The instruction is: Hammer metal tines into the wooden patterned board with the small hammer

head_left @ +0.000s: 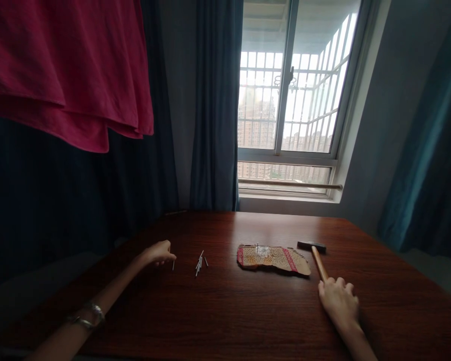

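Note:
My left hand (159, 252) is closed in a pinch on a thin metal nail (173, 265), which points down just above or on the tabletop. Right of it lies a small loose pile of nails (199, 264). My right hand (339, 301) is wrapped round the wooden handle of a hammer (319, 262); its dark head rests on the table at the far end. Between the hands lies a flat, ragged-edged piece of patterned board (274, 260) with pink bands. One nail (257, 247) stands upright near its back edge, on a whitish patch.
Everything lies on a reddish-brown wooden table (225, 316). Behind it are a barred window (285, 100) and dark blue curtains (218, 110). A pink cloth (67, 70) hangs at the upper left, above the left arm. A metal bracelet circles the left wrist.

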Motion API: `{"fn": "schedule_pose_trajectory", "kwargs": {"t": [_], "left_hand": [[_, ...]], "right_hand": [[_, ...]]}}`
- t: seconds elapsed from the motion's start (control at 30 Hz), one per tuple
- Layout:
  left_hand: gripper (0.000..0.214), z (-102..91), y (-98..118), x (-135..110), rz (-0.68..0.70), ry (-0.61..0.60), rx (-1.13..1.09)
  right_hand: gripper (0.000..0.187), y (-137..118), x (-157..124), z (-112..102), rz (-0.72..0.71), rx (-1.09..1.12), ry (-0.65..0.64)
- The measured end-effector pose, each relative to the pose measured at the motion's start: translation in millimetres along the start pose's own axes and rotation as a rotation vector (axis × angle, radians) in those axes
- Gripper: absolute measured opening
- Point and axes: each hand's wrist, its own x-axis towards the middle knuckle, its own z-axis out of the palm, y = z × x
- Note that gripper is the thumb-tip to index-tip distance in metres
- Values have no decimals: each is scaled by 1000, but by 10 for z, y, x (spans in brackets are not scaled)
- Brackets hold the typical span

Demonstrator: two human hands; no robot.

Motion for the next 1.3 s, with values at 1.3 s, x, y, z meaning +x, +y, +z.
{"fn": "schedule_pose_trajectory", "kwargs": {"t": [1.3], "left_hand": [[20, 1166, 2345, -768, 924, 25, -688]], "right_hand": [[35, -1363, -34, -742, -62, 1731, -460]]}}
